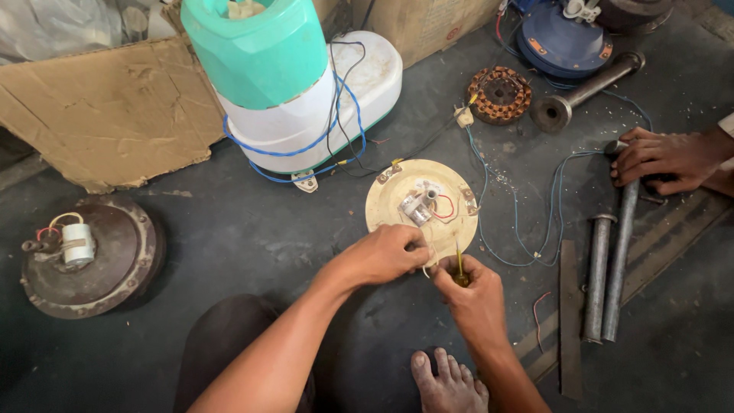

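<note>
bare floor (260,237) left of cream disc (397,210), pipes (612,268) blocking right

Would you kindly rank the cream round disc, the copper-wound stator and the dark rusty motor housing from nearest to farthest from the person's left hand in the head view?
1. Cream round disc: touching the left hand, just above it.
2. Copper-wound stator: up and to the right.
3. Dark rusty motor housing: far left on the floor.

dim, soft daylight, perhaps from top; faint shadows, no glare; sharp centre, slight wide-angle stretch at edges.
</note>
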